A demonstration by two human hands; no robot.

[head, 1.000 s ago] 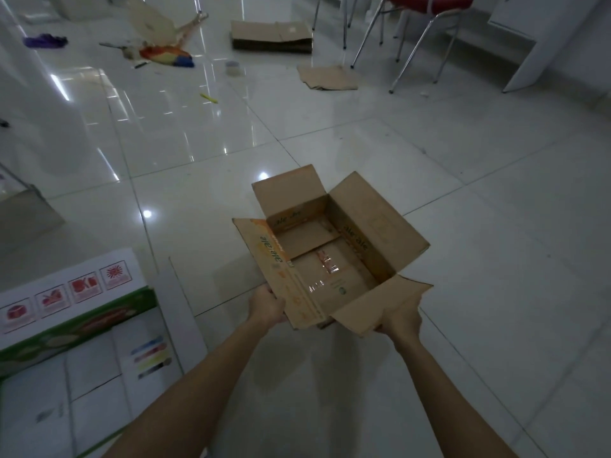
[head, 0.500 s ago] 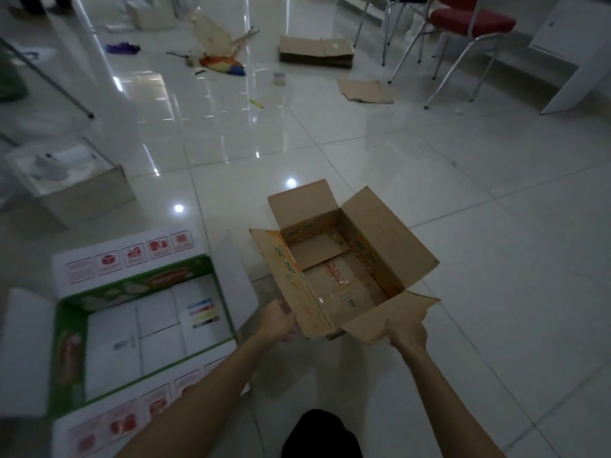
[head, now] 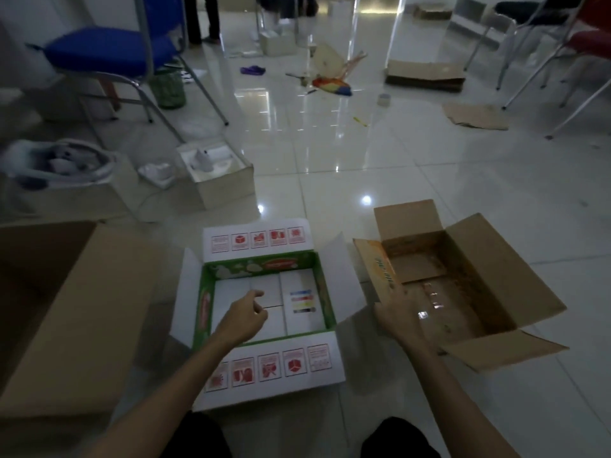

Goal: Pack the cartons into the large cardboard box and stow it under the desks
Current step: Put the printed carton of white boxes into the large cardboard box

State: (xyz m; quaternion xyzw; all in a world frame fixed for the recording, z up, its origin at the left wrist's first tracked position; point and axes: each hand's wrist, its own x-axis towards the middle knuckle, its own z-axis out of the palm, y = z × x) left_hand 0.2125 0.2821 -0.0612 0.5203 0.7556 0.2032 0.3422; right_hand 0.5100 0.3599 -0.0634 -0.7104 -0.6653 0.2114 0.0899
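Note:
An empty brown cardboard box (head: 469, 279) with all flaps open sits on the floor at the right. A white and green box (head: 264, 246) lies open in the middle, and several white cartons (head: 299, 284) are packed inside it. My left hand (head: 244, 317) hovers over those cartons, fingers loosely curled, holding nothing. My right hand (head: 396, 317) is spread open over the near left corner of the brown box, touching or just above its flap. A large plain cardboard box (head: 76, 312) stands open at the left.
Behind are a small open box (head: 228, 183) with white items, a box holding a white appliance (head: 62, 163), a blue chair (head: 109, 57), red chairs (head: 588, 44), flattened cardboard (head: 426, 74), a tape roll (head: 384, 100) and colourful litter (head: 330, 85). A person's legs (head: 205, 18) stand far back.
Both hands have let go of the brown box, which now rests on the floor at the right. My left hand moved over the white cartons. The view swung left.

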